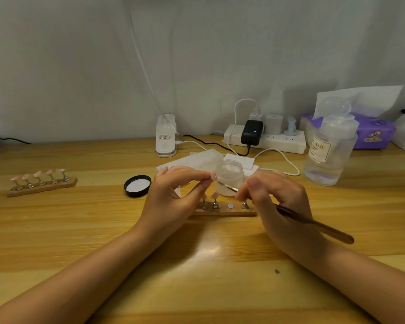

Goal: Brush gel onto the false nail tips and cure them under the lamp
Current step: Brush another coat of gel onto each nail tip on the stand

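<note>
Above wooden stand (222, 210): left hand (173, 195) pinches nail tip (213, 176); right hand (276, 195) grips brush (313, 223).

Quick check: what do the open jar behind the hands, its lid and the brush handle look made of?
Jar: frosted translucent plastic or glass, milky contents showing through; which one I can't tell. Lid: glossy black plastic, white liner facing up. Brush handle in the right hand: brown, looks like varnished wood with a slight sheen.

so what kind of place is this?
Likely a home nail-art desk: wooden stand of pink false nail tips, clear bottle labelled NAIL, white power strip with chargers against a plain wall.
</note>
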Demonstrator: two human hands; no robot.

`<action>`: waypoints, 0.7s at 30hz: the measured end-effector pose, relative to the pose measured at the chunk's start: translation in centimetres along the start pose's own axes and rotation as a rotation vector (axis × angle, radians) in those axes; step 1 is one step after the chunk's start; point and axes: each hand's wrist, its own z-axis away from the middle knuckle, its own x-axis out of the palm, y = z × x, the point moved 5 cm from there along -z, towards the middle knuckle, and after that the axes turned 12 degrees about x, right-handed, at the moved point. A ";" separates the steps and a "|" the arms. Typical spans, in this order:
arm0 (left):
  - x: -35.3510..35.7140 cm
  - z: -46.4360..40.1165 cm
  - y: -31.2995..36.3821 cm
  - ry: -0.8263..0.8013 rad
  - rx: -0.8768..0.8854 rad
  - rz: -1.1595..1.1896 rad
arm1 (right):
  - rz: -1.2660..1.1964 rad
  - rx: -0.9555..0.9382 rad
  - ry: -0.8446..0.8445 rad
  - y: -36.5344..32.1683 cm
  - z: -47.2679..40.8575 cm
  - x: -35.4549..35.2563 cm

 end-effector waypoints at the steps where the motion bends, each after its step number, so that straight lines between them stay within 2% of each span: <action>1: 0.0 0.0 0.1 -0.004 -0.006 0.006 | 0.006 0.017 0.002 0.0 0.0 0.0; 5: 0.0 0.2 0.3 -0.016 -0.005 -0.008 | 0.003 0.158 0.027 0.6 -0.1 -0.2; 8: 0.1 0.1 0.6 -0.019 0.013 0.019 | -0.047 0.215 -0.020 0.6 -0.4 0.1; 11: 0.3 0.0 0.8 -0.061 0.080 0.010 | -0.031 0.157 -0.072 0.2 -0.4 0.2; 17: 0.4 -0.2 0.9 -0.105 0.153 -0.015 | 0.140 -0.013 -0.025 -0.6 -0.3 0.5; 21: 0.6 -0.1 1.0 -0.114 0.154 -0.010 | 0.159 -0.036 -0.042 -0.4 -0.3 0.7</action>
